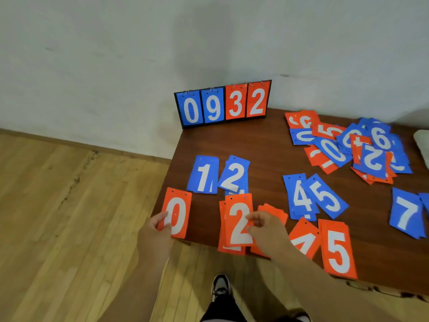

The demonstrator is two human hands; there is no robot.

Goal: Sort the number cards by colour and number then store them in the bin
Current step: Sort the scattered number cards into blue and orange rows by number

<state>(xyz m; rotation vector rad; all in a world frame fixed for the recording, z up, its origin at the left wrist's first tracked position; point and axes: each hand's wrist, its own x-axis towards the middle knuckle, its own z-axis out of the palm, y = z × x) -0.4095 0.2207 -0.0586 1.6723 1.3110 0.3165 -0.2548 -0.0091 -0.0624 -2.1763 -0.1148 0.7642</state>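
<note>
Sorted cards lie in rows on the brown table (255,145). Blue 1 (204,174), blue 2 (234,176), blue 4 (298,196), blue 5 (327,196) and blue 7 (406,212) form the far row. Nearer are red 0 (180,205), a red 2 stack (238,219), red 4 (303,240) and red 5 (337,248). My left hand (157,231) pinches the red 0 at its lower left corner. My right hand (264,231) pinches the right edge of the top red 2 and covers another red stack (275,211).
An unsorted heap of red and blue cards (348,145) lies at the table's far right. A flip scoreboard (222,104) reading 0 9 3 2 stands at the back left corner against the wall. Some near cards overhang the table's front edge. No bin is in view.
</note>
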